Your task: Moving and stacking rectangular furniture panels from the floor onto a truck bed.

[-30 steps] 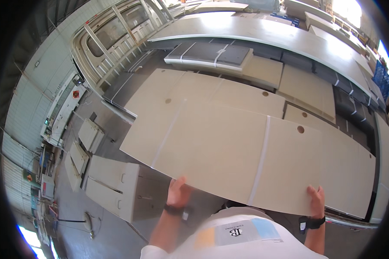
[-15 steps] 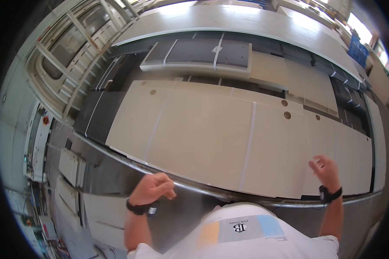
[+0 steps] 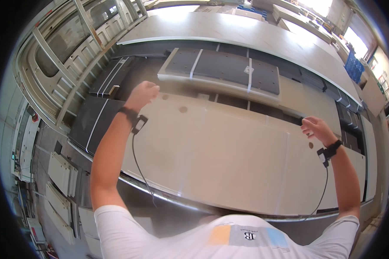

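Note:
My left hand (image 3: 143,95) is over the far left corner of a cream panel (image 3: 229,159), its fingers curled together. Toward the far right part of the same panel, my right hand (image 3: 316,128) is closed too, beside a round brown spot (image 3: 310,146). Whether either hand touches the panel, or has anything in it, I cannot tell. Two more round spots lie near my left hand, and pale straps cross the panel. Each wrist wears a black band with a small device and a cable.
Behind the panel lies a strapped stack of dark-topped boards (image 3: 222,69). A long pale sheet (image 3: 229,30) spans the far side. Dark strapped packs (image 3: 95,121) are at the left, below a metal frame (image 3: 69,69). A metal rail (image 3: 160,198) runs along the near edge.
Both hands have moved away from me, from the near side to the panel's far side. My view has shifted, so the boards appear farther right and lower. The fingers remain curled.

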Demonstrator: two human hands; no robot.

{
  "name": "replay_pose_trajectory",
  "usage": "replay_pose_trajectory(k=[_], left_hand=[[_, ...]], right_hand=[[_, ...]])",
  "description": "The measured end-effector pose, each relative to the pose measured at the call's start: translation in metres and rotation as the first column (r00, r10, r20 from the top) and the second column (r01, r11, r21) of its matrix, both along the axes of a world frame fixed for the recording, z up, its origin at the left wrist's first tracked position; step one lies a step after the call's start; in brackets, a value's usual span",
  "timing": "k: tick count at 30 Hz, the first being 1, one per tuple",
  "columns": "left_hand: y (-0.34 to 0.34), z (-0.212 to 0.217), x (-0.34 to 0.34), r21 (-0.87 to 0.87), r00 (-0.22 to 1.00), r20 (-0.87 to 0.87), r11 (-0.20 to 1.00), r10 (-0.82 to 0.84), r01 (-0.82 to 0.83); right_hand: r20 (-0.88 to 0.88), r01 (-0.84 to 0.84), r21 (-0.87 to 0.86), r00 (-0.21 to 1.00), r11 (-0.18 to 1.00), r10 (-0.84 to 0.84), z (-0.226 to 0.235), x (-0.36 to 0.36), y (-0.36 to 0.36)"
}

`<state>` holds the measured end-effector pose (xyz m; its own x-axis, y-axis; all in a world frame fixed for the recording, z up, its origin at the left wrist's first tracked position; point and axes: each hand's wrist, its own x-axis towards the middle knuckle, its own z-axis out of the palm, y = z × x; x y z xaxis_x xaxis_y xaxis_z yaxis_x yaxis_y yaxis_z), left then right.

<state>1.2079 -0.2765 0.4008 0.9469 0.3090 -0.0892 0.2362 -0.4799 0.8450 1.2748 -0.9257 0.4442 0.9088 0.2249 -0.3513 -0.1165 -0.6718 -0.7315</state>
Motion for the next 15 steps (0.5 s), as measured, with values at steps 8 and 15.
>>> replay_pose_trajectory(k=[8, 15], left_hand=[[0.055, -0.087, 0.138, 0.419, 0.993, 0.033, 0.9, 0.117, -0.12], [0.096, -0.126, 0.201, 0.343, 0.991, -0.072, 0.935, 0.116, -0.084]], right_hand=[[0.006, 0.048, -0.014, 0.999, 0.999, -0.048, -0.09, 0.089, 0.046], [-0.04, 0.098, 0.074, 0.995, 0.992, -0.095, -0.115, 0.124, 0.066]])
